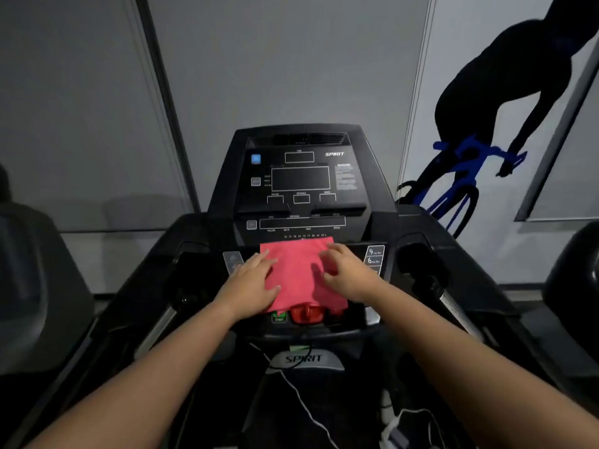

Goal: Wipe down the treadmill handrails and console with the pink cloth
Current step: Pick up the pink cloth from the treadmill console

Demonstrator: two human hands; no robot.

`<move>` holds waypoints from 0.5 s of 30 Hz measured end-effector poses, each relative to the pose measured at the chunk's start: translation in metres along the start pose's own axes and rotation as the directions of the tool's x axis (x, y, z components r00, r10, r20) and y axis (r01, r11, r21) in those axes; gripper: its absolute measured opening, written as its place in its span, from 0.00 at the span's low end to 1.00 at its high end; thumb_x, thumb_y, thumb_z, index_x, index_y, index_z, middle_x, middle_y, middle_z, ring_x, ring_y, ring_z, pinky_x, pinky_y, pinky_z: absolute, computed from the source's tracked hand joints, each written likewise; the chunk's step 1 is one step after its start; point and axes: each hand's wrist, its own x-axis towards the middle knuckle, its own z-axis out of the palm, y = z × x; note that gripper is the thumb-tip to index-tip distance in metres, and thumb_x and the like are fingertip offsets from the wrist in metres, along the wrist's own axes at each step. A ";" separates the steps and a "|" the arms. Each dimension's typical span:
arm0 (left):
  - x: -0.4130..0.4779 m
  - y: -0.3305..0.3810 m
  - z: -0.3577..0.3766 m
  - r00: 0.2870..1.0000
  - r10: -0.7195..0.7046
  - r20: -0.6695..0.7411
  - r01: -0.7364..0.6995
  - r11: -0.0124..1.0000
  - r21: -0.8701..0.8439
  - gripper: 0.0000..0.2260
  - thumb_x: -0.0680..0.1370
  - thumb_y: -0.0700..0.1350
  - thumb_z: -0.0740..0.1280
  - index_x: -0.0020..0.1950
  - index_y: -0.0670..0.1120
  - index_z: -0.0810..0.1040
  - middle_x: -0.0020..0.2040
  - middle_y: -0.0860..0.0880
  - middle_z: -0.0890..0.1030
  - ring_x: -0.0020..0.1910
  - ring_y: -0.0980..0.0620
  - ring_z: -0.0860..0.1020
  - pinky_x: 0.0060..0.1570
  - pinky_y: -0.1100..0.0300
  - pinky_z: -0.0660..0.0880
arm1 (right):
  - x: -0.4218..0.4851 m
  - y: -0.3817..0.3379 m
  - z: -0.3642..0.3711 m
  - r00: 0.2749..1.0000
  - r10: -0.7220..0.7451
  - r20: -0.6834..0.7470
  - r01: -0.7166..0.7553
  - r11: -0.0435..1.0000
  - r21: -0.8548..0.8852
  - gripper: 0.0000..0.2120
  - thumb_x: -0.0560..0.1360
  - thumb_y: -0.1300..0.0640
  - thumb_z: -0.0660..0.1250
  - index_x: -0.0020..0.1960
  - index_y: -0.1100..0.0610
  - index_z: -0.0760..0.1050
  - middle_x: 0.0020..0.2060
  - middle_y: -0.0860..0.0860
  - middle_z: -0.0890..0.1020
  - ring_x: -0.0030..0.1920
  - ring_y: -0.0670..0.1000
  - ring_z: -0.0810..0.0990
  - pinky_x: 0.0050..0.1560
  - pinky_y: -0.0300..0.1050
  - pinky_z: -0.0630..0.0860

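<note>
Fingers of the left hand lay flat on the pink cloth. The hold of the right hand was unclear. The cloth half hid a red button.

Flat square pink cloth lies on the lower panel of the black treadmill console. L hand rests on its left edge, fingers straight. R hand rests on its right part, fingers slightly bent. Just below the hands, at the cloth's near edge, a red plastic stop knob pokes out, w/ a green START button beside it, L-hand side. Grey number keys sit just right of the R hand. Silver metal handrails run well outside both wrists. Dark display screens are above the cloth.
</note>
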 end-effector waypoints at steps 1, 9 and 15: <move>0.001 -0.001 0.003 1.000 0.001 0.008 -0.001 1.000 0.010 0.30 0.79 0.53 0.63 0.78 0.51 0.56 0.79 0.52 0.50 0.77 0.52 0.49 0.73 0.52 0.50 | 0.000 0.001 0.003 1.000 0.014 -0.003 -0.014 1.000 0.000 0.24 0.77 0.53 0.62 0.71 0.58 0.64 0.74 0.54 0.58 0.71 0.54 0.64 0.69 0.43 0.61; 0.001 -0.013 0.025 0.999 -0.008 0.035 0.006 0.998 0.056 0.32 0.79 0.59 0.59 0.78 0.50 0.51 0.79 0.53 0.49 0.77 0.54 0.50 0.74 0.52 0.46 | -0.008 0.014 0.018 0.999 0.048 0.016 -0.047 0.999 -0.023 0.27 0.77 0.53 0.64 0.73 0.58 0.62 0.75 0.51 0.58 0.72 0.52 0.63 0.70 0.43 0.60; 0.003 -0.011 0.024 0.995 0.017 -0.093 -0.010 0.997 0.079 0.29 0.77 0.59 0.63 0.75 0.49 0.63 0.75 0.52 0.62 0.73 0.52 0.62 0.73 0.53 0.55 | -0.010 0.014 0.021 0.999 0.044 -0.004 -0.044 0.997 -0.060 0.27 0.77 0.51 0.63 0.74 0.56 0.61 0.75 0.48 0.57 0.72 0.51 0.63 0.68 0.44 0.61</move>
